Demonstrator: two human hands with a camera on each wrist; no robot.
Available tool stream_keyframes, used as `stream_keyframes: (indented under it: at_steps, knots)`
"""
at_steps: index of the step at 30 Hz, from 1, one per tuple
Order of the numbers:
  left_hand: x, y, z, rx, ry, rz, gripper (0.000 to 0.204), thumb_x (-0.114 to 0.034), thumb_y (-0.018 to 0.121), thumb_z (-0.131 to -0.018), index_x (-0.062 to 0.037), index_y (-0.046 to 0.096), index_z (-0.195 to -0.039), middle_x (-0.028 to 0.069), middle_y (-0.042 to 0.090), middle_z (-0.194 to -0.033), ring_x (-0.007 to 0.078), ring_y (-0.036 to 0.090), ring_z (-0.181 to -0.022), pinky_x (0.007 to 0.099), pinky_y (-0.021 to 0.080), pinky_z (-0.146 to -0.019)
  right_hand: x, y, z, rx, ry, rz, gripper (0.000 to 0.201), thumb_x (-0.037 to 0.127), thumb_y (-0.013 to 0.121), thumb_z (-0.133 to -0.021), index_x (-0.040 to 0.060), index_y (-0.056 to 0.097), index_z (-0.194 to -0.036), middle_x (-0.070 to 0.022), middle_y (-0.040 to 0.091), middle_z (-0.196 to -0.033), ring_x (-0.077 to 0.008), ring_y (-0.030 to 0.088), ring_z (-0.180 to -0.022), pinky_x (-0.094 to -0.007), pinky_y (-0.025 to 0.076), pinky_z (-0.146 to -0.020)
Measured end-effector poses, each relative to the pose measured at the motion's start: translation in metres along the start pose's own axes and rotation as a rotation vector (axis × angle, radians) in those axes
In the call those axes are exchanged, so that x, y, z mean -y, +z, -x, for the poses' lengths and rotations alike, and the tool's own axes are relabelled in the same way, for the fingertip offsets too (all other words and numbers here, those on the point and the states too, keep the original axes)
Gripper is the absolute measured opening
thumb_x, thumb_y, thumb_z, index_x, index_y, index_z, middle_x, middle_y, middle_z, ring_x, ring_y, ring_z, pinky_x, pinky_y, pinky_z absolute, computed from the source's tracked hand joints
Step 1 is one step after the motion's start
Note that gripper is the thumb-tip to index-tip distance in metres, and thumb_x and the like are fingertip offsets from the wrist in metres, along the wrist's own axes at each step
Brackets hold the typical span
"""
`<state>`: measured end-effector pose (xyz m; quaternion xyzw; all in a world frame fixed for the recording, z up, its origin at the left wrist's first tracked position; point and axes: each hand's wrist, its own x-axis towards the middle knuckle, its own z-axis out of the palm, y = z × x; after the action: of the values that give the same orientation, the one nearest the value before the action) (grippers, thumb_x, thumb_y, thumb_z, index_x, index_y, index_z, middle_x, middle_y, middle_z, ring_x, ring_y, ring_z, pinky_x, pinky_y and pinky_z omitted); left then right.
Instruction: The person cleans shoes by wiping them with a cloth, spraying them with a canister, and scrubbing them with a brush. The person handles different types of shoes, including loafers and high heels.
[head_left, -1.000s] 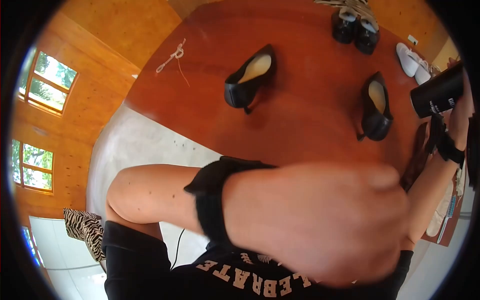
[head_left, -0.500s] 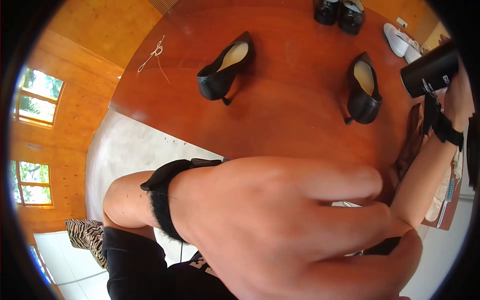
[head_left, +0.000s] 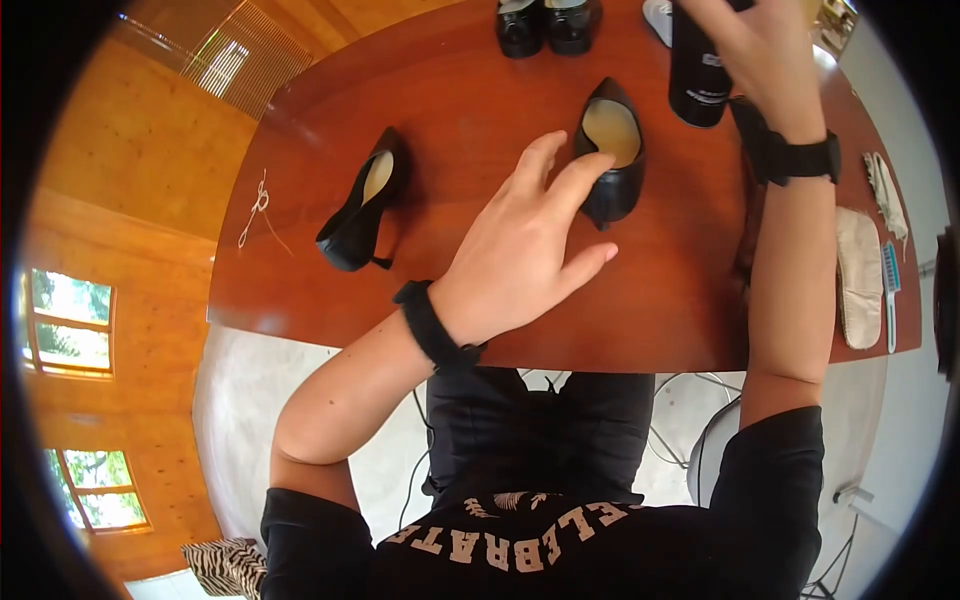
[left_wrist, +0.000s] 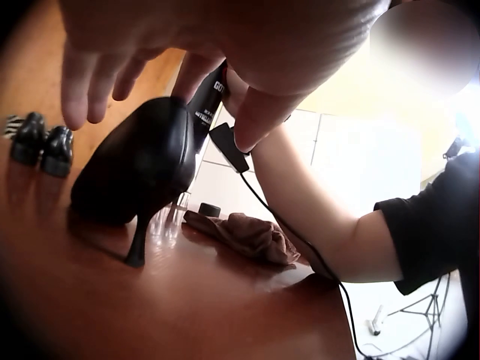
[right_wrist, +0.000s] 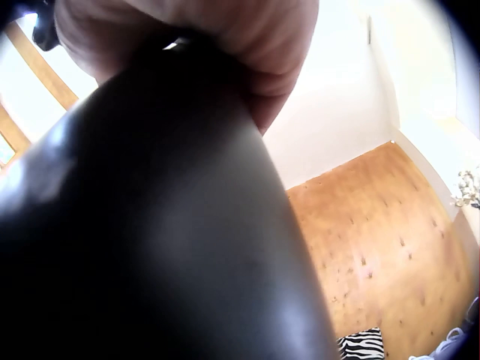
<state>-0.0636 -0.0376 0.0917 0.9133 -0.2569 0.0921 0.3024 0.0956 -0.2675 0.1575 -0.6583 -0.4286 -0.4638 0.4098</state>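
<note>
A black high-heeled pump (head_left: 622, 195) with a beige insole stands on the reddish-brown table (head_left: 480, 110). My left hand (head_left: 510, 245) reaches over its heel end, fingers extended and spread, with a fingertip right at the back rim. In the left wrist view, those fingers hang above the pump (left_wrist: 142, 157), its thin heel down on the table. My right hand (head_left: 775, 75) grips a black cylindrical can (head_left: 698, 90) with white lettering, above the table to the right of the pump. The can (right_wrist: 187, 225) fills much of the right wrist view. The matching pump (head_left: 365, 205) stands farther left.
Black shiny shoes (head_left: 545, 25) and part of a white shoe (head_left: 658, 20) are at the far side. Thin white cord (head_left: 262, 200) lies at the left. On the right are a beige cloth item (head_left: 858, 280) and a blue-bristled brush (head_left: 889, 290). A crumpled brown cloth (left_wrist: 247, 236) lies near the pump.
My left hand has come away from close before the camera, its fingers spreading, down to the right-hand pump. My right hand still holds the can, now nearer that pump. The head view has shifted.
</note>
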Motion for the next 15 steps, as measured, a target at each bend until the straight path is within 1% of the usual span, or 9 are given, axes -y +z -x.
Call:
stream_keyframes:
  at_steps: [1,4,5,8,9,12,13,14,15]
  knots:
    - [0.003,0.005,-0.005,-0.077,0.073,-0.042,0.059,-0.022,0.079,-0.084,-0.0054,0.053,-0.133,0.0279,0.047,-0.138,0.0452,0.061,-0.112,0.0469,0.054,-0.091,0.008,0.007,0.000,0.030,-0.115,0.061,0.064,0.006,0.073,-0.086,0.0046,0.046,-0.144,-0.0123,0.054,-0.133,-0.0248,0.054,-0.121,-0.0342,0.043,-0.103]
    - [0.009,0.001,-0.010,-0.073,-0.062,0.029,0.058,-0.028,0.080,-0.085,-0.0023,0.055,-0.131,0.0268,0.050,-0.139,0.0455,0.057,-0.119,0.0446,0.049,-0.097,0.014,0.010,0.001,0.146,-0.092,0.032,0.066,0.006,0.075,-0.083,0.0040,0.048,-0.143,-0.0177,0.054,-0.138,-0.0323,0.054,-0.127,-0.0378,0.043,-0.108]
    - [0.013,0.003,-0.009,-0.093,-0.065,-0.047,0.050,-0.026,0.080,-0.085,0.0008,0.060,-0.122,0.0220,0.059,-0.127,0.0354,0.063,-0.111,0.0389,0.050,-0.092,0.015,0.014,0.003,0.144,-0.136,0.052,0.066,0.006,0.075,-0.083,0.0047,0.048,-0.143,-0.0181,0.054,-0.138,-0.0336,0.054,-0.128,-0.0387,0.043,-0.108]
    - [0.028,0.000,-0.004,0.036,-0.324,0.221,0.039,-0.019,0.081,-0.083,0.0021,0.063,-0.111,0.0179,0.063,-0.114,0.0301,0.068,-0.092,0.0357,0.056,-0.082,0.024,0.018,0.004,0.257,-0.096,-0.009,0.066,0.008,0.075,-0.083,0.0077,0.048,-0.143,-0.0188,0.054,-0.137,-0.0374,0.054,-0.126,-0.0426,0.044,-0.108]
    - [0.041,0.005,0.005,-0.035,-0.317,0.401,0.033,-0.016,0.078,-0.088,0.0035,0.064,-0.111,0.0109,0.067,-0.104,0.0184,0.066,-0.089,0.0301,0.053,-0.081,0.024,0.023,0.006,0.266,-0.108,-0.027,0.066,0.009,0.074,-0.083,0.0081,0.047,-0.144,-0.0190,0.055,-0.136,-0.0377,0.054,-0.125,-0.0429,0.044,-0.107]
    - [0.056,-0.013,0.027,-0.161,-0.420,0.667,0.027,-0.013,0.075,-0.093,0.0040,0.065,-0.111,0.0047,0.067,-0.102,0.0113,0.063,-0.092,0.0289,0.052,-0.082,0.034,0.032,0.010,0.381,-0.010,-0.085,0.067,0.013,0.074,-0.086,0.0103,0.044,-0.145,-0.0183,0.056,-0.125,-0.0383,0.056,-0.114,-0.0442,0.047,-0.098]
    - [0.054,-0.024,0.032,-0.207,-0.452,0.643,0.022,-0.012,0.072,-0.096,0.0036,0.066,-0.110,0.0016,0.066,-0.100,0.0086,0.061,-0.093,0.0272,0.051,-0.083,0.040,0.033,0.011,0.434,0.033,-0.086,0.066,0.013,0.075,-0.086,0.0101,0.044,-0.145,-0.0184,0.056,-0.123,-0.0383,0.056,-0.113,-0.0441,0.047,-0.098]
    - [0.053,-0.035,0.037,-0.237,-0.456,0.684,0.018,-0.010,0.064,-0.100,0.0016,0.062,-0.114,0.0089,0.069,-0.113,0.0172,0.066,-0.107,0.0354,0.053,-0.100,0.044,0.037,0.013,0.486,0.077,-0.089,0.066,0.013,0.075,-0.086,0.0099,0.044,-0.144,-0.0185,0.055,-0.122,-0.0383,0.056,-0.112,-0.0441,0.047,-0.097]
    - [0.051,-0.047,0.040,-0.289,-0.427,0.766,0.018,-0.010,0.063,-0.101,0.0017,0.062,-0.115,0.0096,0.069,-0.113,0.0187,0.067,-0.108,0.0376,0.053,-0.101,0.039,0.054,0.024,0.273,-0.068,-0.075,0.051,0.010,0.076,-0.085,0.0145,0.057,-0.133,-0.0102,0.064,-0.111,-0.0276,0.069,-0.095,-0.0363,0.056,-0.081]
